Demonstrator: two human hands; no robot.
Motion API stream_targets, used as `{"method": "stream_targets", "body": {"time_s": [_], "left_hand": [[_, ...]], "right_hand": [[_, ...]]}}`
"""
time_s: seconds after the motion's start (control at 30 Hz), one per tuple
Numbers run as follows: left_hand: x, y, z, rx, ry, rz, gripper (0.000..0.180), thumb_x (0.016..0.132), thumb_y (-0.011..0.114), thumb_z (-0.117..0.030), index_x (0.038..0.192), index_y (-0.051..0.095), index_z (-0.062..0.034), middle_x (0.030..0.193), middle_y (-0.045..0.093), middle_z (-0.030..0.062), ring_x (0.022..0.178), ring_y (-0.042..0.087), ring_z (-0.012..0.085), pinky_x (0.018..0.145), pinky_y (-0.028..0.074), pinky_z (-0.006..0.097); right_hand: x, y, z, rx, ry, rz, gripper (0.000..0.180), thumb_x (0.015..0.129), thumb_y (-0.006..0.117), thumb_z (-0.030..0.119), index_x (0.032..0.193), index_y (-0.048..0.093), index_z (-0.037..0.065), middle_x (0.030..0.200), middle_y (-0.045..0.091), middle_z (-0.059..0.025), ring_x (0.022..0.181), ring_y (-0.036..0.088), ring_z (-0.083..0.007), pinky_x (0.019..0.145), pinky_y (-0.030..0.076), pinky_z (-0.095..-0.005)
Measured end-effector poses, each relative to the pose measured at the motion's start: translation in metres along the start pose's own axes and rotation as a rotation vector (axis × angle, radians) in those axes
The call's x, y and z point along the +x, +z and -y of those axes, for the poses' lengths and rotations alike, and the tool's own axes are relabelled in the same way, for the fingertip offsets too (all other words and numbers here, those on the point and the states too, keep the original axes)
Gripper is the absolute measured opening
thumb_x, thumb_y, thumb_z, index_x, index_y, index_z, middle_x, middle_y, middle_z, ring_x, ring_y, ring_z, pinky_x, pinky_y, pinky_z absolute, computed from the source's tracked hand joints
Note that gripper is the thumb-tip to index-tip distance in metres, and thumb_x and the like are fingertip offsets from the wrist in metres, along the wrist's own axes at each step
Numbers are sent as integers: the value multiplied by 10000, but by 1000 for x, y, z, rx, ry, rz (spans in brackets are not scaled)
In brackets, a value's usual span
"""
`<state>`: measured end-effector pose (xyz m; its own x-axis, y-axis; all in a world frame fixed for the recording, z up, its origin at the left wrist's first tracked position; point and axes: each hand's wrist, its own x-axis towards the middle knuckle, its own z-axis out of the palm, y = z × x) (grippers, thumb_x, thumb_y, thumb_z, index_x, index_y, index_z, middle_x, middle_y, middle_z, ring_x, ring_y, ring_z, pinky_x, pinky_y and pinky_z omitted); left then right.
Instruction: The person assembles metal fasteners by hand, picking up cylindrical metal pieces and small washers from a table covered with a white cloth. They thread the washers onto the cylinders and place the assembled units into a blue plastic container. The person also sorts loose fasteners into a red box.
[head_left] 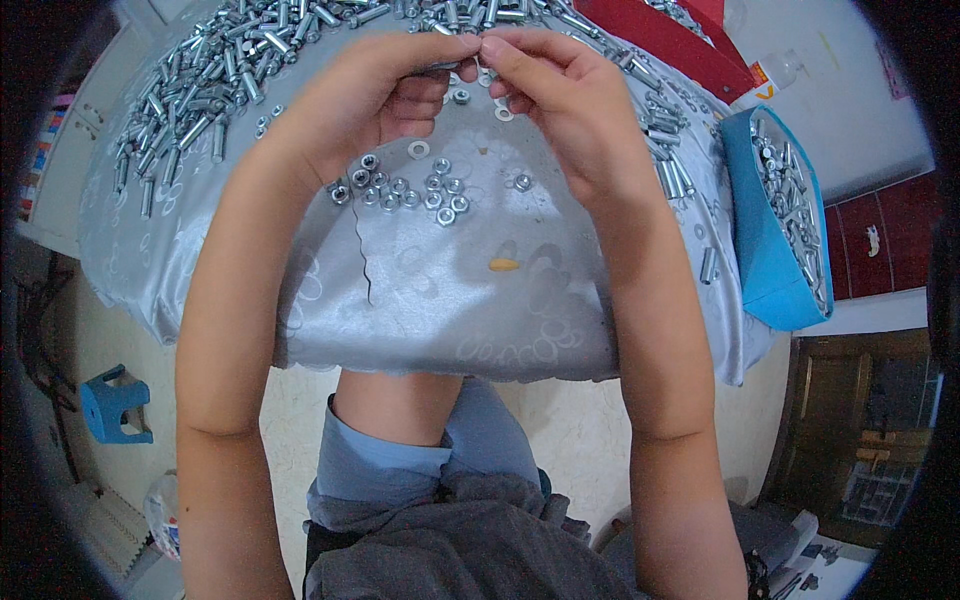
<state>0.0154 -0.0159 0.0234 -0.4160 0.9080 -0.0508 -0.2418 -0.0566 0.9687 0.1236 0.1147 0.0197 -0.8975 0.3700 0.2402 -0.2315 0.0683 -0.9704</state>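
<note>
Over the far middle of the table, my left hand (pixel 385 80) and my right hand (pixel 560 85) meet at the fingertips. Both are closed, thumbs pressed to fingers. A sliver of metal shows under my left fingers, but the fingers hide what it is. Just below the hands lie a flat washer (pixel 418 149), another washer (pixel 503 113) and a hex nut (pixel 460 97). Nearer to me a loose cluster of hex nuts (pixel 400 187) rests on the silvery tablecloth (pixel 450 300), with a single nut (pixel 522 182) apart to the right.
Piles of metal bolts (pixel 225 85) spread along the far left and far edge. More bolts (pixel 660 120) lie to the right. A blue bin (pixel 760 265) full of bolts stands at the right edge, with a red box (pixel 660 35) beyond it. A blue stool (pixel 115 405) is on the floor.
</note>
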Motion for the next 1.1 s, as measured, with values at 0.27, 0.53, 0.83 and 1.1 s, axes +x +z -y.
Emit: {"method": "stream_targets", "body": {"time_s": [0.27,0.53,0.83,1.1], "left_hand": [[-2,-5,-3,-83,9,160,276,839,484,-293,785,521,-26,526,246,-82,459,226,45,426,217,207],[-1,2,-3,72,19,94,320,854,471,-353,775,527,-48,525,261,-83,462,239,39,436,227,197],[-1,-2,-2,19,-3,46,248,843,523,-330,741,511,-105,552,291,-89,481,270,23,442,254,183],[-4,1,-6,67,-6,35,262,834,534,-328,811,551,-68,560,323,-82,494,309,20,467,297,172]], "right_hand": [[-1,3,-1,-16,-81,-4,184,761,638,197,853,628,38,740,617,-10,650,508,-56,564,380,-187],[-2,9,-4,-278,-282,-74,174,792,576,138,858,608,-20,708,610,-52,644,534,-88,596,429,-217],[2,9,-10,-406,-431,-81,181,748,602,131,866,600,-7,751,581,-87,660,542,-153,604,437,-261],[-5,4,9,-682,-610,-162,163,720,609,169,802,606,28,696,536,-105,616,524,-227,600,436,-321]]}}
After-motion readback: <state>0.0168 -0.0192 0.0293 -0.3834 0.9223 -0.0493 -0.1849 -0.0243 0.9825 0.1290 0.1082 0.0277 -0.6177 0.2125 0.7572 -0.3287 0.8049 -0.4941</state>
